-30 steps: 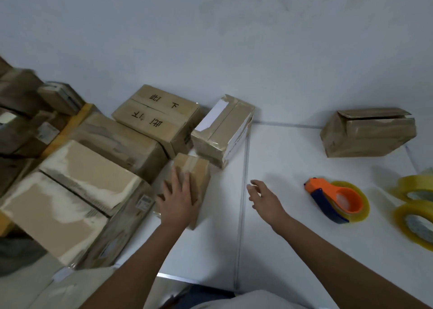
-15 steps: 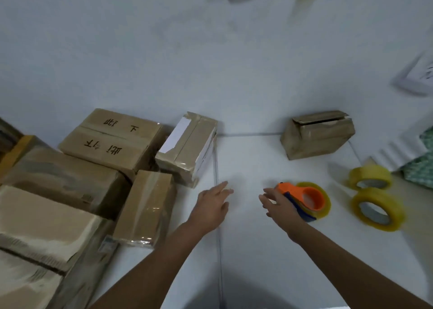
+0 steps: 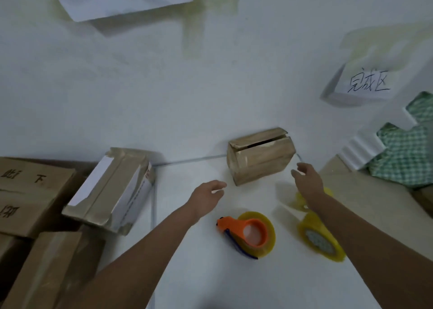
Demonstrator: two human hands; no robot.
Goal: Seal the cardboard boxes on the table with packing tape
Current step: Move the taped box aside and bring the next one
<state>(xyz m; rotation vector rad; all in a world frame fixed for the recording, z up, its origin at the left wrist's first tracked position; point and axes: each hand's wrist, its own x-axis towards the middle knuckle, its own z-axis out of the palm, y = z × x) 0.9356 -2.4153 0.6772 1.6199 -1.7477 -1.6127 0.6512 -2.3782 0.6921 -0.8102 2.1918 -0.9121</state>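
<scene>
The small box (image 3: 261, 157) sits right of centre in the frame on the white bench (image 3: 234, 285), its top flaps slightly apart. Your left hand (image 3: 206, 195) hovers just below its left corner, fingers loosely spread and empty. Your right hand (image 3: 307, 182) hangs off its right end, also relaxed and empty. The tape dispenser (image 3: 248, 235) lies lower centre, a tape roll (image 3: 319, 238) beside it.

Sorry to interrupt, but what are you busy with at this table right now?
Both hands are reaching for the small unsealed box by the wall, the left hand and right hand on either side, neither touching it yet. The orange tape dispenser lies untouched on the table, with the spare yellow rolls beside it.
</scene>
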